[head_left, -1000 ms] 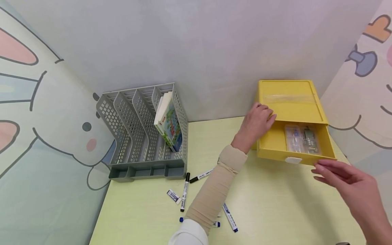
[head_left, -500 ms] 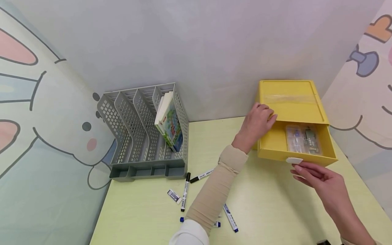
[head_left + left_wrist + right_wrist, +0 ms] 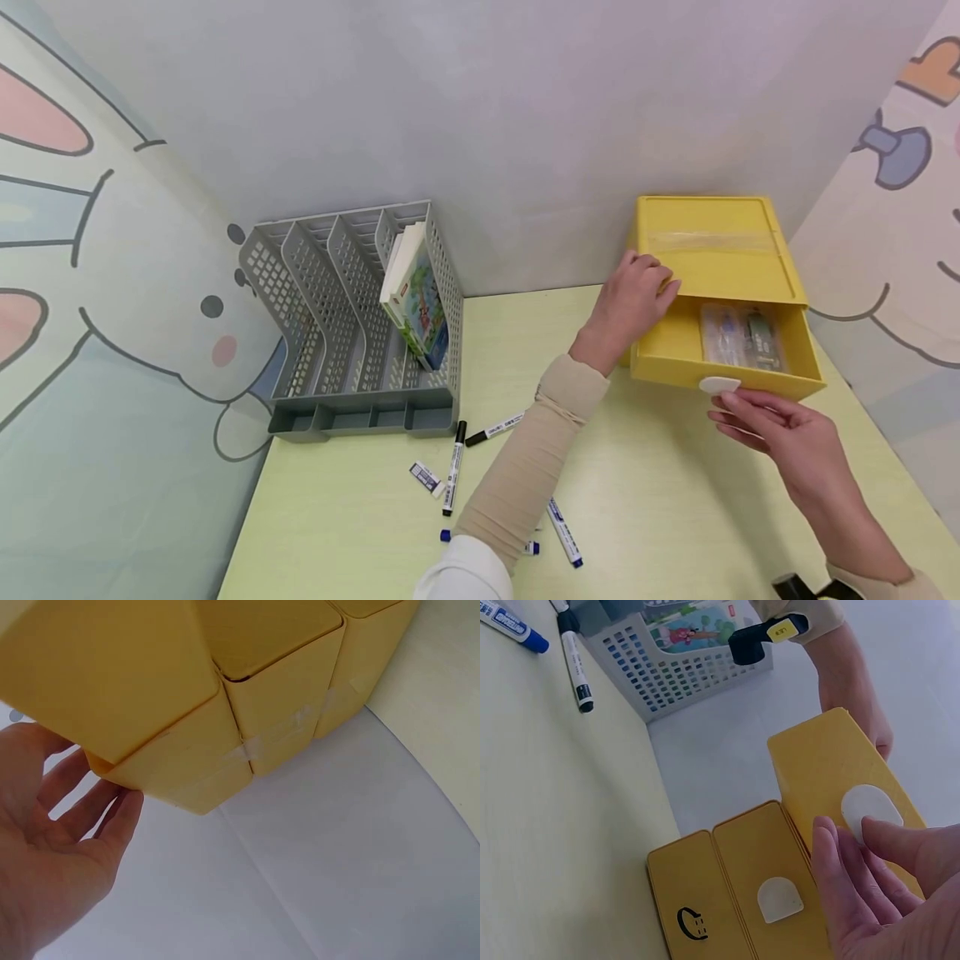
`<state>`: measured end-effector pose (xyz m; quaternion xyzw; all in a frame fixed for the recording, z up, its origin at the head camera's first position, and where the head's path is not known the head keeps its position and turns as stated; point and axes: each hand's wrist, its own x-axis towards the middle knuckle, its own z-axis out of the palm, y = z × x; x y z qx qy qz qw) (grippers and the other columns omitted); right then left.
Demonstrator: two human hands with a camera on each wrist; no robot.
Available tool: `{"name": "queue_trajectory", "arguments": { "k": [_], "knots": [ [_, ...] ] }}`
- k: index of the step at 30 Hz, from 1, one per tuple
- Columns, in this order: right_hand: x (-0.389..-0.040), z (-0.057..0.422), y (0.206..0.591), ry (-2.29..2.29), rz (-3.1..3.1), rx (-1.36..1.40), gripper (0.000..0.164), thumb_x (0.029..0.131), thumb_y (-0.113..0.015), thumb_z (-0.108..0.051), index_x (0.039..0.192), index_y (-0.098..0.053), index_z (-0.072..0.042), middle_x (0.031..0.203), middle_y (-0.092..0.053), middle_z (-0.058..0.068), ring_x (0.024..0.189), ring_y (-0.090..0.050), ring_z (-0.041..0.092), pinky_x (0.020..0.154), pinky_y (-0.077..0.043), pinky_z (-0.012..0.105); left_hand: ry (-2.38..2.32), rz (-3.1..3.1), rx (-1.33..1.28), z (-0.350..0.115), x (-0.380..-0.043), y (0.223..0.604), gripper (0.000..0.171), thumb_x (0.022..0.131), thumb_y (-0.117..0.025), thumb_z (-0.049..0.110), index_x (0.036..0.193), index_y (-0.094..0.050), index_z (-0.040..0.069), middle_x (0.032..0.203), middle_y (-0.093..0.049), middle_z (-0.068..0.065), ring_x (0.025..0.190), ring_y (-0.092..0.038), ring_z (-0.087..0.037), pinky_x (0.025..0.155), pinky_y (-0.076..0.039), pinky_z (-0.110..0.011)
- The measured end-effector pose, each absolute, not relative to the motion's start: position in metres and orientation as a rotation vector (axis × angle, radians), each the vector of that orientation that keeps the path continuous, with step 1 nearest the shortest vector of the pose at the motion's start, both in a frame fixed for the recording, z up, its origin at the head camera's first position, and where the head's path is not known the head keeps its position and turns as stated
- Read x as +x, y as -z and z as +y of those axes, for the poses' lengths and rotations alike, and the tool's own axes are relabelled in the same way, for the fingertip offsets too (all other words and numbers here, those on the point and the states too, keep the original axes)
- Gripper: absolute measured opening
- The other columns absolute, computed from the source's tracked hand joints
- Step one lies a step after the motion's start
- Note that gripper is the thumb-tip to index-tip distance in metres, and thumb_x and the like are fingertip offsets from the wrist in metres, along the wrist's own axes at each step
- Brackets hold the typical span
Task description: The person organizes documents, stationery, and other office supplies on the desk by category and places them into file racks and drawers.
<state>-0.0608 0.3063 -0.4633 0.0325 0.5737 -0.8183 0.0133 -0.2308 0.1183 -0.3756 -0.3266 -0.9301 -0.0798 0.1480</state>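
Observation:
A yellow drawer cabinet (image 3: 708, 237) stands against the wall at the right, its top drawer (image 3: 660, 337) pulled out. Clear plastic cases (image 3: 723, 333) with small items lie in that drawer. My left hand (image 3: 630, 304) grips the cabinet's upper left edge, fingers bent over it. In the left wrist view its fingertips (image 3: 129, 801) rest against the yellow casing. At the drawer's front, my right hand (image 3: 783, 437) pinches the white knob (image 3: 718, 384). The right wrist view shows the thumb on the white knob (image 3: 871, 814) with the fingers curled beneath. Lower drawers (image 3: 754, 889) are closed.
At the left a grey file rack (image 3: 360, 317) holds books (image 3: 420, 308) in its right slot. Several markers (image 3: 453, 468) and an eraser (image 3: 427, 479) lie on the light-green table (image 3: 337, 517), some partly under my left forearm. White wall behind, cartoon panels at both sides.
My right hand has moved left from the drawer's front right corner to the white knob and taken hold of it. The drawer front has shifted very slightly back. My left hand stays put.

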Motion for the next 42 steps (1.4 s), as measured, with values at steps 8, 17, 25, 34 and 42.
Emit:
{"name": "queue_trajectory", "arguments": {
  "k": [8,17,25,34,42],
  "knots": [
    [-0.078,0.313,0.46,2.52,1.79,0.052,0.022,0.102,-0.059,0.001,0.112,-0.078,-0.004,0.1,-0.078,0.011,0.089,-0.077,0.021,0.077,-0.06,0.034,0.242,-2.706,-0.926,0.119,-0.23,0.376,0.032,0.109,-0.051,0.036,0.124,-0.075,0.02,0.123,-0.07,0.009,0.119,-0.055,-0.009,0.102,-0.036,-0.015],
    [-0.099,0.319,0.458,2.514,1.843,0.056,0.019,0.101,-0.062,0.0,0.109,-0.079,-0.004,0.096,-0.079,0.009,0.085,-0.077,0.02,0.074,-0.06,0.033,0.231,-2.707,-0.922,0.119,-0.229,0.375,0.032,0.109,-0.051,0.036,0.124,-0.075,0.021,0.122,-0.07,0.01,0.116,-0.055,-0.009,0.099,-0.038,-0.014],
    [-0.119,0.322,0.456,2.471,1.946,0.155,0.015,0.099,-0.068,-0.006,0.106,-0.081,-0.008,0.095,-0.079,0.005,0.083,-0.077,0.016,0.073,-0.061,0.03,0.291,-2.736,-0.896,0.119,-0.23,0.375,0.032,0.108,-0.053,0.036,0.126,-0.074,0.021,0.125,-0.069,0.009,0.116,-0.054,-0.01,0.098,-0.039,-0.012],
    [-0.141,0.327,0.457,2.492,1.912,0.168,0.014,0.098,-0.069,-0.008,0.105,-0.081,-0.007,0.093,-0.079,0.003,0.082,-0.077,0.015,0.073,-0.06,0.027,0.321,-2.719,-0.887,0.118,-0.231,0.376,0.03,0.107,-0.055,0.036,0.124,-0.076,0.021,0.125,-0.07,0.009,0.114,-0.055,-0.01,0.094,-0.042,-0.011],
    [-0.15,0.328,0.457,2.53,1.857,0.166,0.013,0.098,-0.069,-0.006,0.104,-0.081,-0.006,0.093,-0.079,0.003,0.081,-0.077,0.015,0.073,-0.06,0.028,0.259,-2.719,-0.879,0.119,-0.232,0.376,0.031,0.108,-0.054,0.038,0.126,-0.075,0.023,0.125,-0.069,0.01,0.113,-0.054,-0.01,0.093,-0.041,-0.01]
  ]
}}
